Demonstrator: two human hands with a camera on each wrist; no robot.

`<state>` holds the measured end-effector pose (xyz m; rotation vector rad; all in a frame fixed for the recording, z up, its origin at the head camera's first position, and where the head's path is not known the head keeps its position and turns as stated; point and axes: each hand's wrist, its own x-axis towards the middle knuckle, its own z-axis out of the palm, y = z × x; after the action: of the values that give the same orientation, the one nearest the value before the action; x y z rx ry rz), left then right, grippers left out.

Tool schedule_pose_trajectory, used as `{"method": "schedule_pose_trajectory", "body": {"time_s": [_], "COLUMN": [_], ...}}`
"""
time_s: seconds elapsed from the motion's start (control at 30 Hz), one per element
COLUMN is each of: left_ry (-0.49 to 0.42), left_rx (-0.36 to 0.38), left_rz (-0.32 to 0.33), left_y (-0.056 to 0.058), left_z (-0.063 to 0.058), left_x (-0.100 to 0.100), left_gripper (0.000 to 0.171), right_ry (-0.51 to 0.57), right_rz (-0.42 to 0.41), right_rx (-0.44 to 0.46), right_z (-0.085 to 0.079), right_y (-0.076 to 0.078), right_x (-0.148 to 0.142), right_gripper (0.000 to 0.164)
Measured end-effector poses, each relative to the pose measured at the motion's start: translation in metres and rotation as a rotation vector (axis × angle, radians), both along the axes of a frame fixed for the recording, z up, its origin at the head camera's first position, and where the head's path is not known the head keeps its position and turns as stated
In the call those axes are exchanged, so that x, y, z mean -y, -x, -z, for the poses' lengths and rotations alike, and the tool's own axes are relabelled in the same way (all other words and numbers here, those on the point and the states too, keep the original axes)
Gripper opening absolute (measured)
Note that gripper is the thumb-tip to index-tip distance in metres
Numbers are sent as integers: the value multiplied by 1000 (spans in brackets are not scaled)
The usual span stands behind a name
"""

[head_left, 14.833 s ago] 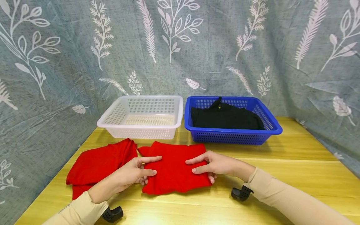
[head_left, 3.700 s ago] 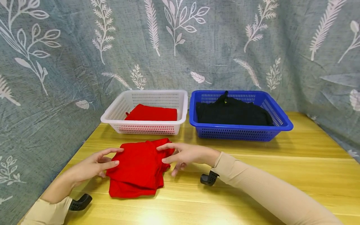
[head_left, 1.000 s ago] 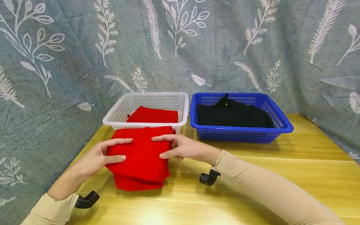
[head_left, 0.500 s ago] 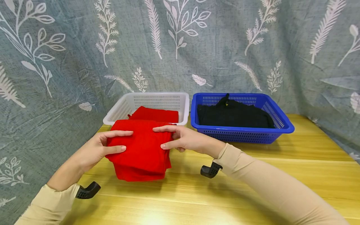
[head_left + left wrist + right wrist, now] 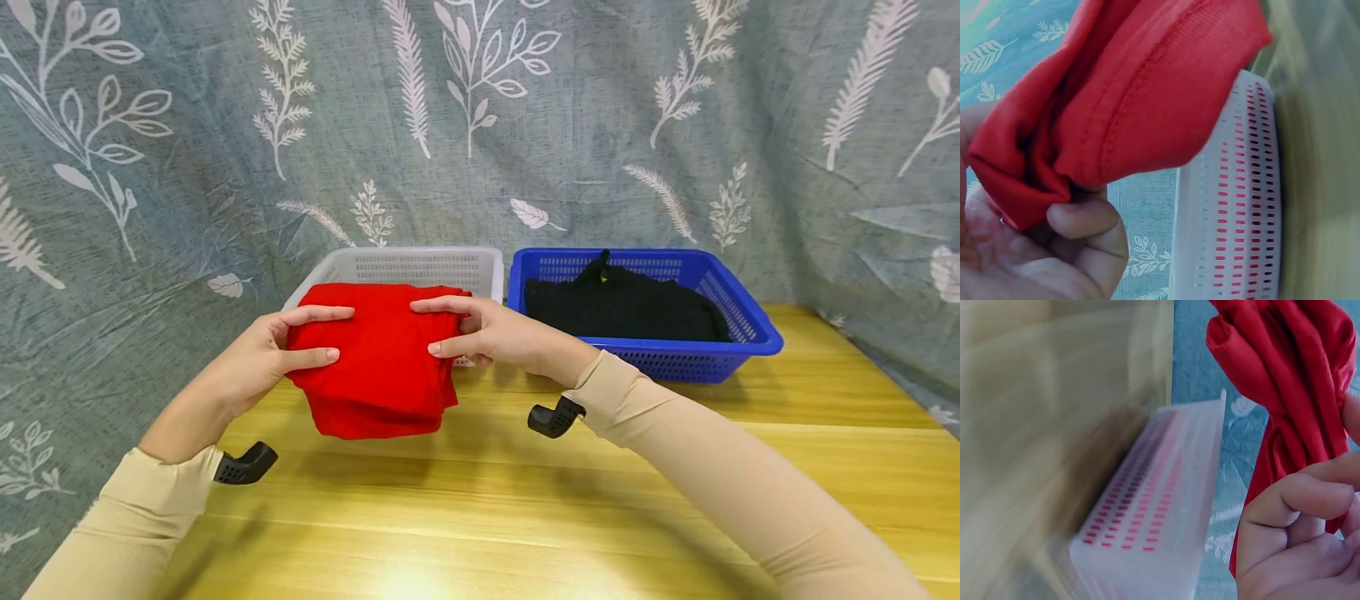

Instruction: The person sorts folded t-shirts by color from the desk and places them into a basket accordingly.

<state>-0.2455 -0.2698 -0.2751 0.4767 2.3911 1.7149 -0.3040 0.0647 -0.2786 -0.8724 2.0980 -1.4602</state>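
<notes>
Both hands hold a folded red garment [image 5: 378,358] up off the table, in front of the white basket. My left hand [image 5: 258,362] grips its left edge, thumb and forefinger lying over the top. At the opposite edge, my right hand [image 5: 491,333] pinches it the same way. A stitched hem shows on the garment [image 5: 1141,112] in the left wrist view, with curled fingers beneath the folds. From the right wrist, bunched folds of the garment [image 5: 1291,381] hang above the curled fingers. The white perforated basket [image 5: 420,262] is partly covered by the garment; red shows through its slots [image 5: 1141,506].
To the right of the white basket stands a blue perforated basket [image 5: 750,333] with black cloth [image 5: 630,308] in it. Both are on a wooden table [image 5: 480,517]. A patterned grey-blue curtain [image 5: 585,125] hangs behind and along the sides.
Earlier, one red garment came to lie in the white basket. Over the last second, both hands have raised the second one from the table and moved it toward that basket, covering the first from view.
</notes>
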Motion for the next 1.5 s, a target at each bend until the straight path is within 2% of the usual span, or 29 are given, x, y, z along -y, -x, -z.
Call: {"method": "schedule_pose_trajectory", "body": {"time_s": [0.2,0.43,0.63,0.9,1.23,1.5], "left_ry": [0,-24,-22,-19,-17,13], "left_rx": [12,39,71,79,91,88], "left_rz": [-33,-32,-45,-69,-91,-126], "left_y": [19,44,63,86,105,121], "left_z": [-9,-19,-25,-26,-20,-21], "left_x": [-2,-5,-5,-7,-10,-13], "left_gripper": [58,60,60,58,56,55], "right_ry": [6,50,30,41,29,20], "right_rz": [19,57,88,136,195,243], "right_rx": [6,50,47,41,23,18], "right_z": [-7,-15,-21,-23,-19,-21], "right_y": [18,36,53,72,86,98], "right_x": [2,4,7,8,10,13], "right_gripper": [61,62,62,60,58,57]}}
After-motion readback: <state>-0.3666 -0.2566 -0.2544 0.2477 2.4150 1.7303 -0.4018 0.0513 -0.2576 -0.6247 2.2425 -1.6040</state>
